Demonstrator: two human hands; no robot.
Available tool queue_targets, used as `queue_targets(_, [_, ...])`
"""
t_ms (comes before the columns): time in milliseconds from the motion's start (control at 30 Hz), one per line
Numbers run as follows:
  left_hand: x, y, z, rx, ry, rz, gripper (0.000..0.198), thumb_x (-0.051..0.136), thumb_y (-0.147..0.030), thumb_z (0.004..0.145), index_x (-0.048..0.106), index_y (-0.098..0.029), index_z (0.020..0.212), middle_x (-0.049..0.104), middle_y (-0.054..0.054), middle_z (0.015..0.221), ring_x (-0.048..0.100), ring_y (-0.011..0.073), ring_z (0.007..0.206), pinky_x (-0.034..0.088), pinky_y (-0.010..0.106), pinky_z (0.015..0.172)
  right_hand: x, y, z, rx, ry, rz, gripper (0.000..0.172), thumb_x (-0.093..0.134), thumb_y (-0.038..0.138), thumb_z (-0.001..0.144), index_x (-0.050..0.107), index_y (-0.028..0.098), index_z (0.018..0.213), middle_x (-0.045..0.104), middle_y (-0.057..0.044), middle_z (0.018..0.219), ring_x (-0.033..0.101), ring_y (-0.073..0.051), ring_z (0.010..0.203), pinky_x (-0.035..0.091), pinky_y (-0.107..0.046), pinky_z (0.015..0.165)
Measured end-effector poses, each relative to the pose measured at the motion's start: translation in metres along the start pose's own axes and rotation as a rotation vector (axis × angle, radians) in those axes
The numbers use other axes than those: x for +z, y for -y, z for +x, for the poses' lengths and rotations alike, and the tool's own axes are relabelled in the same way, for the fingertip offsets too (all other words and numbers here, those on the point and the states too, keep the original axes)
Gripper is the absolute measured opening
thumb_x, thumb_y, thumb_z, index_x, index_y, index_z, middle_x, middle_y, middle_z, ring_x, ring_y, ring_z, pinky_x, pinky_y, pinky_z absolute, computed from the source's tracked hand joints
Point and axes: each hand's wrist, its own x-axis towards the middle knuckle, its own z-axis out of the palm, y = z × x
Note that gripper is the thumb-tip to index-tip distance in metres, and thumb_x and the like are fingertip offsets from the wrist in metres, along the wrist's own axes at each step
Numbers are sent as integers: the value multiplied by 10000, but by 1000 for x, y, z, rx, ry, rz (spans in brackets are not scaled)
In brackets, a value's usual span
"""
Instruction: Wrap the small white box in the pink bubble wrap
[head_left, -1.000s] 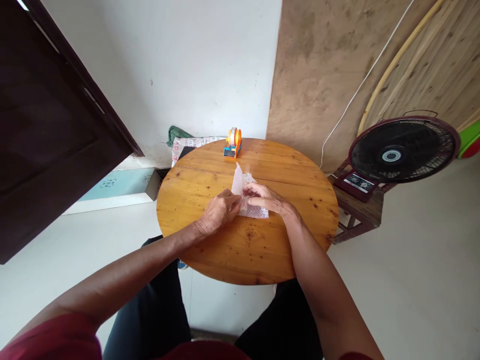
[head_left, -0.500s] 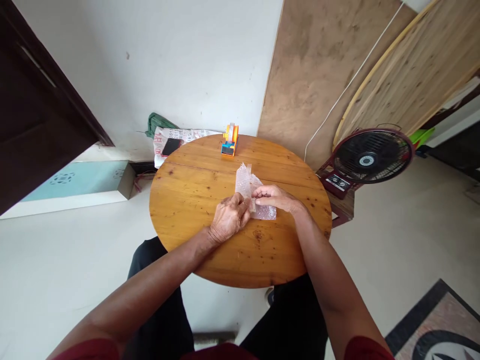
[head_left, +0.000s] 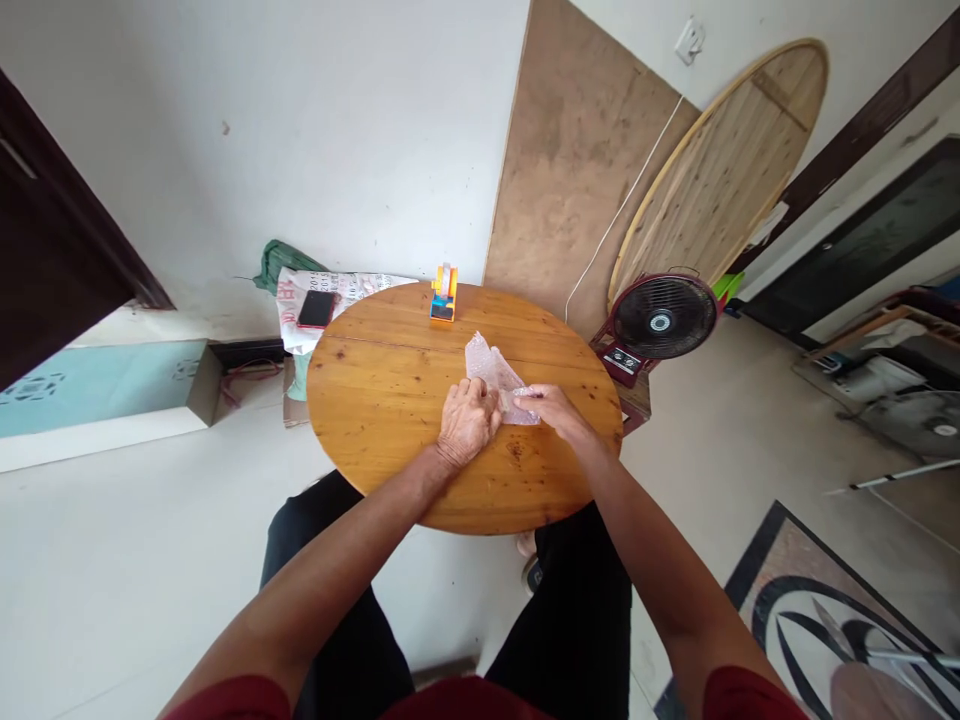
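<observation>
A piece of clear bubble wrap [head_left: 491, 368] lies on the round wooden table [head_left: 382, 380], partly folded, its upper end pointing away from me. My left hand [head_left: 469, 415] is closed on its left edge, knuckles up and resting at the table surface. My right hand [head_left: 551, 408] pinches the right edge between thumb and fingers. Whether something lies inside the folds, I cannot make out. Beyond the wrap, near the far edge, stands an orange and blue tape dispenser [head_left: 443, 295] with a roll of tape in it.
A phone [head_left: 316, 309] lies on a printed white sack [head_left: 289, 300] left of the table. To the right stands a dark red fan [head_left: 664, 315]. A round wooden board [head_left: 727, 160] leans on the wall behind it.
My right hand has moved from over the bubble wrap's middle to its right edge, and the wrap's right side is now folded. The head view has shifted, showing more on the right.
</observation>
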Motion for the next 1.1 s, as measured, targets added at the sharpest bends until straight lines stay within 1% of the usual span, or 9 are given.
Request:
queue_targets(133, [0, 1, -1, -4, -21, -45, 278, 468, -289, 908, 695, -190, 1035, 567, 136, 1149, 484, 292, 1006, 379, 408, 817, 10, -5, -6, -7, -170, -79, 251, 678, 410, 635, 548, 202, 581, 629, -13, 747, 576, -183, 801, 438, -271, 666])
queue_targets(233, [0, 1, -1, -24, -30, -83, 280, 481, -279, 897, 699, -189, 1048, 534, 140, 1256, 477, 301, 1049, 386, 413, 838, 14, -3, -9, 11, -188, -113, 269, 667, 417, 641, 526, 209, 544, 572, 18, 625, 558, -164, 718, 411, -249, 609])
queue_targets(367, [1, 1, -1, -33, -27, -104, 279, 490, -264, 886, 698, -192, 1058, 538, 140, 1246, 486, 294, 1047, 395, 407, 842, 19, 1, -11, 30, -206, -130, 283, 643, 439, 658, 518, 208, 551, 492, 47, 532, 501, -133, 603, 363, -231, 544])
queue_targets(467, [2, 2, -1, -25, -29, -100, 269, 501, -271, 880, 699, -198, 1046, 556, 137, 1188, 490, 294, 1026, 398, 405, 827, 24, 1, -9, 23, -259, -128, 253, 624, 425, 648, 508, 209, 586, 489, 53, 558, 467, -117, 583, 347, -222, 525])
queue_targets(600, [1, 2, -1, -16, -11, -96, 249, 509, -282, 880, 702, -203, 1014, 572, 133, 1097, 486, 295, 1003, 395, 403, 809, 30, 1, -7, -16, -358, -88, 214, 598, 391, 633, 523, 219, 736, 548, 38, 688, 492, -126, 645, 386, -224, 558])
queue_targets(667, [0, 2, 0, -14, -1, -90, 247, 505, -284, 883, 700, -201, 1010, 574, 130, 1061, 486, 291, 988, 392, 401, 803, 33, 1, -6, -39, -380, -56, 301, 590, 401, 644, 540, 220, 879, 542, 42, 714, 489, -128, 640, 398, -231, 562])
queue_targets(800, [1, 2, 1, -5, 5, -60, 251, 494, -299, 895, 701, -198, 993, 577, 127, 1029, 488, 285, 958, 387, 398, 793, 39, 2, -6, -102, -334, 100, 475, 583, 428, 685, 520, 209, 1101, 433, 84, 617, 398, -108, 525, 359, -226, 497])
queue_targets(933, [3, 3, 2, 6, 16, -52, 253, 482, -302, 904, 703, -206, 982, 578, 123, 1016, 490, 279, 957, 388, 393, 792, 41, 5, -7, -150, -304, 174, 523, 582, 418, 695, 528, 186, 1160, 407, 87, 597, 383, -102, 516, 360, -228, 494])
queue_targets(1100, [3, 4, 2, 12, 20, -77, 256, 487, -296, 905, 706, -213, 1009, 572, 118, 1007, 492, 267, 947, 401, 385, 807, 40, 11, -4, -180, -285, 117, 551, 593, 370, 716, 531, 161, 1222, 515, 66, 628, 461, -109, 554, 396, -225, 527])
